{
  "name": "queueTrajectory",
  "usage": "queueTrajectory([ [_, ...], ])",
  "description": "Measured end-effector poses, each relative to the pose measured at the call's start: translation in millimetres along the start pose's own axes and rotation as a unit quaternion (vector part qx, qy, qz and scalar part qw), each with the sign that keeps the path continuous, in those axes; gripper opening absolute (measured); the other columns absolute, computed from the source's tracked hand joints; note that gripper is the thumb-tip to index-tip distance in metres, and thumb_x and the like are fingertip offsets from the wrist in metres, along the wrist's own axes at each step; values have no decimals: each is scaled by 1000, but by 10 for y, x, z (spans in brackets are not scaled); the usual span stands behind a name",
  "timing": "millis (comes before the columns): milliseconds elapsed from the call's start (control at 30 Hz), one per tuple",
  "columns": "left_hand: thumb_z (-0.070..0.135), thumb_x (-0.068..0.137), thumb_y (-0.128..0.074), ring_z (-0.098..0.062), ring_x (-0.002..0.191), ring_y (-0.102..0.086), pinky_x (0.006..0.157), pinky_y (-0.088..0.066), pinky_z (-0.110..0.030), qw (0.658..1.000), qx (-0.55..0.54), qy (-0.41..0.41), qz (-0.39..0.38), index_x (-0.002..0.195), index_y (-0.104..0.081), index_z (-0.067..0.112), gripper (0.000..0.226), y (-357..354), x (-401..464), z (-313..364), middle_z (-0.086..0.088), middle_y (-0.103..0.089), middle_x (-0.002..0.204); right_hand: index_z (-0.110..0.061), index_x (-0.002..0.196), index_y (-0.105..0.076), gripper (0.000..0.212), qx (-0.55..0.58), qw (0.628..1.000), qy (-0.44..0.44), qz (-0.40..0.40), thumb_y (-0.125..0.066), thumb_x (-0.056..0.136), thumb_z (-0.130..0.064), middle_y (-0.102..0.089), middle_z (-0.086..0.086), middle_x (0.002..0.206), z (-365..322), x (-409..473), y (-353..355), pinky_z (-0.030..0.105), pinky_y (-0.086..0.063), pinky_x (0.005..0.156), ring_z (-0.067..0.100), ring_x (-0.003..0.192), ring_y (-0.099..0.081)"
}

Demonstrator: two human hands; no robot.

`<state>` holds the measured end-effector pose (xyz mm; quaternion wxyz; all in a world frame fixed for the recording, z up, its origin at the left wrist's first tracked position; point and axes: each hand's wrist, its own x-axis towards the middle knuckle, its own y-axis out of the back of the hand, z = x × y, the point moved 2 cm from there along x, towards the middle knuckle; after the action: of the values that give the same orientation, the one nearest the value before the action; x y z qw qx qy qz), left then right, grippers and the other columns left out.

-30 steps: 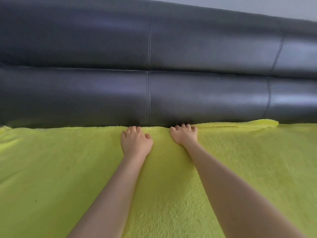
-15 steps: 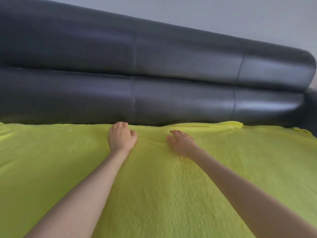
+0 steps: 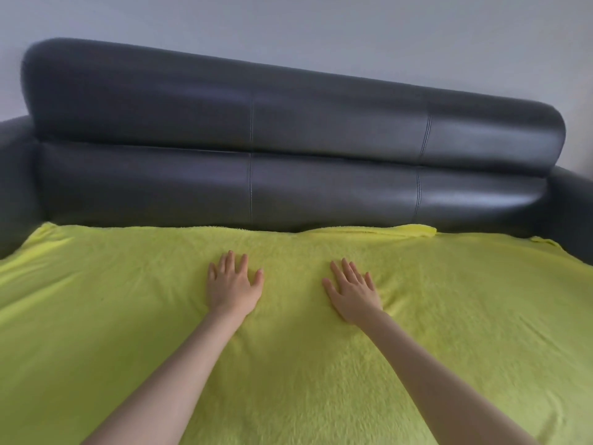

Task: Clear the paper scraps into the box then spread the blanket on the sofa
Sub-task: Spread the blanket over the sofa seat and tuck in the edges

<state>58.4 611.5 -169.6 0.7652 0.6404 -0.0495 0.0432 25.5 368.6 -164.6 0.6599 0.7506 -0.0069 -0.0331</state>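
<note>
Near the sofa's back edge, left hand and right hand press flat, fingers spread, on the blanket covering the seat; smoothing seems underway, next flattening the folded far-right edge

I see the blanket lying flat over the sofa's seat, open on every side of my two palms, the left hand and right hand, which rest on it near the back edge. The dark sofa backrest walls off that edge; an armrest rises at each end. A small fold sits along the back edge, toward the right.
</note>
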Motion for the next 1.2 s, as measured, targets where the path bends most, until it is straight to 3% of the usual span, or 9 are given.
queueTrajectory([
  [133, 55, 98, -10, -21, 149, 0, 121, -1, -41, 1000, -4, 6, 3, 154, -8, 23, 65, 26, -193, -19, -7, -1, 161, -31, 154, 3, 63, 4, 999, 6, 41, -6, 97, -58, 9, -4, 161, 18, -117, -44, 39, 8, 120, 13, 148, 10],
  [300, 54, 99, -9, -20, 149, 0, 121, -1, -40, 1000, 9, 17, -7, 154, -9, 23, 63, 106, -351, -43, -6, -1, 161, -29, 154, -2, 62, 30, 999, 15, 38, -9, 99, -56, 5, -1, 162, 50, -157, -12, 39, 7, 119, 15, 149, 7],
  [433, 56, 98, -7, -23, 149, -4, 121, -2, -43, 998, 18, 45, 28, 154, -13, 21, 67, 204, -466, -138, -8, -5, 161, -24, 155, -8, 61, 56, 997, 6, 58, -11, 100, -52, -6, 1, 162, 190, -117, 94, 41, 1, 121, 17, 149, -2],
  [600, 65, 90, 3, -25, 148, 6, 120, 3, -46, 992, 29, 116, 49, 153, 3, 21, 78, 132, -718, -246, -12, 10, 160, -23, 155, -5, 61, 43, 998, 8, 44, -10, 101, -50, -4, -1, 162, 439, -125, 64, 40, 1, 121, 14, 149, 1],
  [733, 66, 88, 6, -25, 147, 13, 120, 1, -45, 989, -6, 129, 79, 150, 14, 25, 75, 135, -778, -244, -11, 19, 157, -24, 155, -4, 61, 37, 997, 17, 62, -7, 100, -51, -1, -2, 162, 463, -150, 2, 38, 3, 121, 13, 149, 3],
  [900, 65, 88, 4, -25, 148, 8, 121, 2, -41, 985, -35, 153, 70, 152, 11, 24, 77, 122, -946, -309, -13, 15, 158, -23, 155, -4, 61, 38, 998, 21, 55, -7, 100, -49, -1, -2, 162, 482, -183, -9, 38, 4, 121, 14, 149, 3],
  [1067, 67, 85, 9, -27, 148, 7, 120, 1, -43, 979, 2, 204, 2, 152, 11, 21, 81, 220, -1054, -287, -16, 12, 159, -21, 154, -14, 58, 56, 996, 36, 66, -12, 102, -46, -14, 1, 161, 581, -201, 135, 40, -3, 121, 17, 149, -7],
  [1200, 66, 88, 5, -27, 148, 8, 120, 1, -44, 979, 16, 201, 19, 153, 8, 18, 81, 426, -986, 27, -17, 11, 159, -19, 154, -16, 55, 42, 996, 25, 71, -18, 103, -40, -18, 3, 160, 920, -198, 364, 40, -7, 121, 20, 148, -12],
])
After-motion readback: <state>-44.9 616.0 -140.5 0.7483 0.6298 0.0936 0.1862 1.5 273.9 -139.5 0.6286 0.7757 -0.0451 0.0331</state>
